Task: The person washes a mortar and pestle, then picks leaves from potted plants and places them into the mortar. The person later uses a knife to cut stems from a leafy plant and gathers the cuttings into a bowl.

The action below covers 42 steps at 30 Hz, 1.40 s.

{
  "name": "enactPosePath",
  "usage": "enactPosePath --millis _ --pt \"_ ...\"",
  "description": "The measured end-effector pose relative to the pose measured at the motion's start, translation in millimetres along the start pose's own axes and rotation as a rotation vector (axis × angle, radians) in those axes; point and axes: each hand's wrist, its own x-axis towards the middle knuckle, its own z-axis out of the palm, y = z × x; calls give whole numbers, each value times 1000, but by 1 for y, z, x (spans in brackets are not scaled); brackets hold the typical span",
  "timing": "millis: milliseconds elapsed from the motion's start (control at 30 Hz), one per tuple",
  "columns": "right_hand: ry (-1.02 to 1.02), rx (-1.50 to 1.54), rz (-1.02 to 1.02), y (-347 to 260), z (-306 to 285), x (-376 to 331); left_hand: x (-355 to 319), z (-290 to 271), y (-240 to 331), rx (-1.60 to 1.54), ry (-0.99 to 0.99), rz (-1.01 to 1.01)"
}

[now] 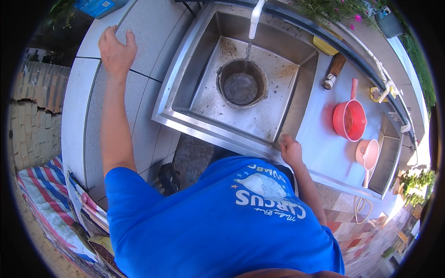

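1. My right grip [290, 149] rests on the front rim of the steel sink [185, 74], fingers curled over the edge at its right front corner; it clasps only the rim and carries nothing.
2. My left grip [116, 48] lies flat and spread on the grey tiled table [139, 28], well to the left of the sink, palm down, holding nothing.
3. The dark round pot [241, 83] sits on the sink floor, near the middle, directly under the white tap [255, 17], apart from both grips. A thin stream of water falls into it, and it looks partly filled.
4. I judge the pot heavy with that water in it, rigid metal, sooty and wet, so likely slippery along the rim. A two-sided hold on opposite points of the rim, or under its lip, seems the safest; I cannot tell whether it has handles.
5. Right of the sink, on the steel drainboard, stand a red scoop [349, 119] and a paler pink scoop [367, 154], both light plastic with long handles.
6. Behind them, toward the back edge, lies a brown brush [334, 70].
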Motion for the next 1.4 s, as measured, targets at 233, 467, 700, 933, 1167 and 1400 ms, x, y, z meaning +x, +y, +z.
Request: enactPosePath --millis 233,467,700,933,1167,1400 --pt "-156 -9 -15 -5 3 17 42 -6 -109 375 -160 -31" --pt "-214 -128 -115 11 12 19 19 14 -169 379 -428 -262" --pt "-295 -160 -119 6 10 23 11 24 -140 580 -492 -30" --pt "-394 -181 -121 -8 30 42 15 21 -136 543 -463 5" --pt "-451 -233 -162 -31 20 59 14 8 -113 395 -369 13" --pt "-368 -277 -186 -22 -12 95 15 7 -110 341 -388 -29"
